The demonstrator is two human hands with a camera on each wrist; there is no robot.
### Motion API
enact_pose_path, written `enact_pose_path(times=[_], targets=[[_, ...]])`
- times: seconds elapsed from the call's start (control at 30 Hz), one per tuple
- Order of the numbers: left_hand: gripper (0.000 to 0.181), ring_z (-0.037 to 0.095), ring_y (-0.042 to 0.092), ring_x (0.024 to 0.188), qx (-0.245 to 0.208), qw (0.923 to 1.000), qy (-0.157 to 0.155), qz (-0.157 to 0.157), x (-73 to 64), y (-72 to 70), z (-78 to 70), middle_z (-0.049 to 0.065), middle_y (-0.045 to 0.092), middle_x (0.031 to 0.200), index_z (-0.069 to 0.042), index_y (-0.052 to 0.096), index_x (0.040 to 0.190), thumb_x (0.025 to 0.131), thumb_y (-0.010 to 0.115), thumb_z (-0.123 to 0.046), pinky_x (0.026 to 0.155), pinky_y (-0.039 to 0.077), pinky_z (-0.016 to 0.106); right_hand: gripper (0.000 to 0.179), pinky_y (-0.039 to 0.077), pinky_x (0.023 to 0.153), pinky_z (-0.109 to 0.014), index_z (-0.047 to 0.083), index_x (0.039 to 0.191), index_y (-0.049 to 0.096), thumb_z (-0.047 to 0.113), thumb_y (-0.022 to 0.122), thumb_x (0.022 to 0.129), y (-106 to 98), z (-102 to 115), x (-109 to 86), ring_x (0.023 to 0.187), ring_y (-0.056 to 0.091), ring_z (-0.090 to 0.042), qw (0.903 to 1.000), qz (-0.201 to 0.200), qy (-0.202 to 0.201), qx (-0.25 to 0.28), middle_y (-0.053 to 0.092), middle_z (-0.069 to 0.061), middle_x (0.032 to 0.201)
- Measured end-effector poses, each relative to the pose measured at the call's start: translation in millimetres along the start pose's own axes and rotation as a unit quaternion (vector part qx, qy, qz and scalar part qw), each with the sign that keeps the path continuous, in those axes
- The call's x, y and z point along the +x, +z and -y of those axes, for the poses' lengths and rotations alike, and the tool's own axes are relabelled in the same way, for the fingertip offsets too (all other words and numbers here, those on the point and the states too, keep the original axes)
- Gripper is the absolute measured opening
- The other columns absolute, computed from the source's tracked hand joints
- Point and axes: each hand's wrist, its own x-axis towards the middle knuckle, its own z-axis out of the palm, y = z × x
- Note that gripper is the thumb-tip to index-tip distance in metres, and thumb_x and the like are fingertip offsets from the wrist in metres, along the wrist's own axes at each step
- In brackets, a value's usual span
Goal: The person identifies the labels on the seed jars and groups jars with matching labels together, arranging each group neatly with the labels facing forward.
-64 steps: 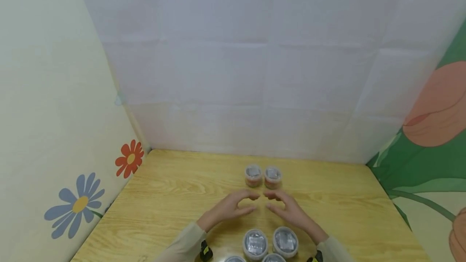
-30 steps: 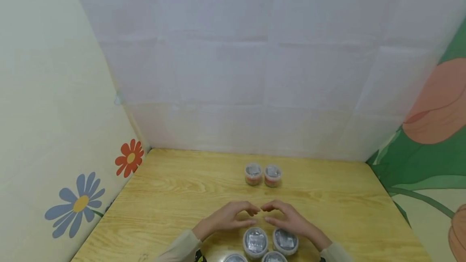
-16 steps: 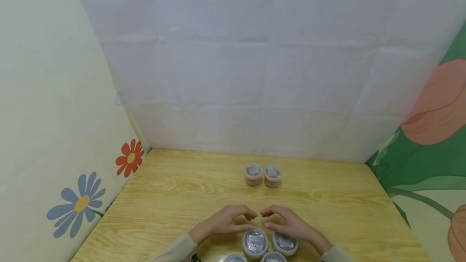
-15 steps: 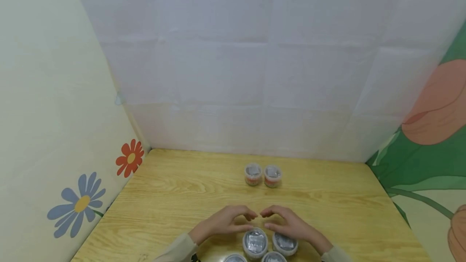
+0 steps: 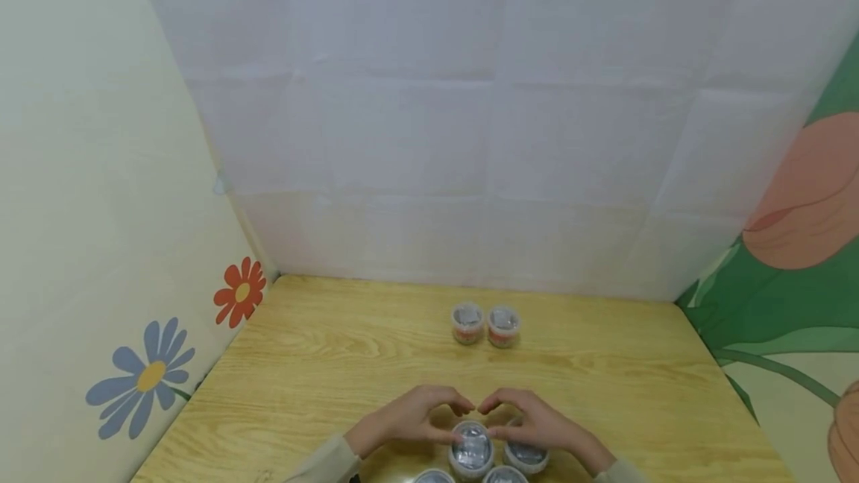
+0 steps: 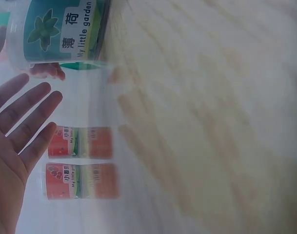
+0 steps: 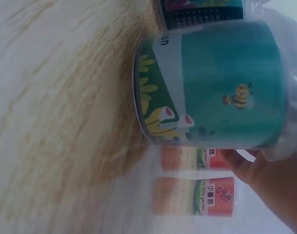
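In the head view my left hand (image 5: 416, 416) and right hand (image 5: 533, 423) face each other, fingers gently curved and fingertips nearly meeting. Both thumbs reach over a clear-lidded can (image 5: 472, 455), and my right hand partly hides a second lidded can (image 5: 526, 457) beside it. The left wrist view shows the left palm with spread fingers below a teal "My little garden" can (image 6: 46, 29); nothing is in its grasp. In the right wrist view a large teal can (image 7: 221, 87) with a bee picture covers much of the right hand (image 7: 280, 190).
Two more lidded cans, a left one (image 5: 432, 477) and a right one (image 5: 505, 475), are cut off at the front edge. Two red-labelled cans (image 5: 467, 328) (image 5: 503, 331) stand farther back on the wooden table (image 5: 322, 356). A white sheet (image 5: 403, 133) hangs behind the table.
Both hands have drawn back from near the red-labelled cans to the front teal cans, their fingertips coming closer together. The cans have stayed in place.
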Motion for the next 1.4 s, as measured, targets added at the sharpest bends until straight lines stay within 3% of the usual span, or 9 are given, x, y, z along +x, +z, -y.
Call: enact_pose_path(times=[0.23, 0.7, 1.1, 1.27, 1.4], targets=[[0.049, -0.001, 0.058, 0.101, -0.017, 0.9997, -0.001, 0.017, -3.3, 1.2, -4.4, -0.009, 0.063, 0.113, -0.017, 0.054, 0.123, 0.083, 0.066, -0.043, 0.091, 0.044, 0.015, 0.037, 0.049, 0.089, -0.032, 0.018, 0.118, 0.058, 0.033, 0.067, 0.085, 1, 2, -1.0, 0.105, 0.058, -0.012, 0.9986, 0.038, 0.018, 0.03, 0.062, 0.007, 0.114], [0.058, -0.007, 0.054, 0.104, -0.032, 0.999, -0.002, 0.031, -4.9, 1.6, -5.6, -0.014, 0.06, 0.117, -0.021, 0.052, 0.126, 0.077, 0.07, -0.047, 0.092, 0.043, 0.015, 0.041, 0.049, 0.084, -0.029, 0.017, 0.117, 0.06, 0.03, 0.074, 0.08, -3, 8, 1.0, 0.098, 0.059, -0.014, 0.9972, 0.061, -0.006, 0.042, 0.063, 0.007, 0.11], [0.06, -0.008, 0.054, 0.102, -0.031, 0.999, 0.006, 0.031, -8.0, 4.0, -6.3, -0.014, 0.06, 0.116, -0.022, 0.05, 0.128, 0.076, 0.071, -0.046, 0.09, 0.045, 0.014, 0.044, 0.047, 0.076, -0.025, 0.022, 0.115, 0.06, 0.034, 0.077, 0.075, -2, 8, 1.0, 0.091, 0.057, -0.015, 0.9981, 0.054, -0.029, 0.006, 0.064, 0.009, 0.106], [0.059, -0.007, 0.054, 0.103, -0.038, 0.999, 0.004, 0.025, -8.0, 3.5, -5.8, -0.013, 0.06, 0.118, -0.021, 0.051, 0.128, 0.077, 0.07, -0.045, 0.091, 0.044, 0.014, 0.044, 0.047, 0.074, -0.026, 0.017, 0.113, 0.062, 0.029, 0.078, 0.074, -3, 11, 2.8, 0.087, 0.057, -0.018, 0.9984, 0.044, -0.035, 0.002, 0.065, 0.006, 0.104], [0.06, -0.006, 0.054, 0.104, -0.042, 0.9988, 0.0, 0.025, -8.3, 3.2, -5.4, -0.013, 0.059, 0.12, -0.022, 0.05, 0.129, 0.078, 0.07, -0.045, 0.091, 0.044, 0.015, 0.041, 0.047, 0.08, -0.029, 0.01, 0.112, 0.063, 0.023, 0.078, 0.075, -10, 28, 5.4, 0.089, 0.06, -0.019, 0.9981, 0.042, -0.045, 0.006, 0.067, 0.0, 0.103]])
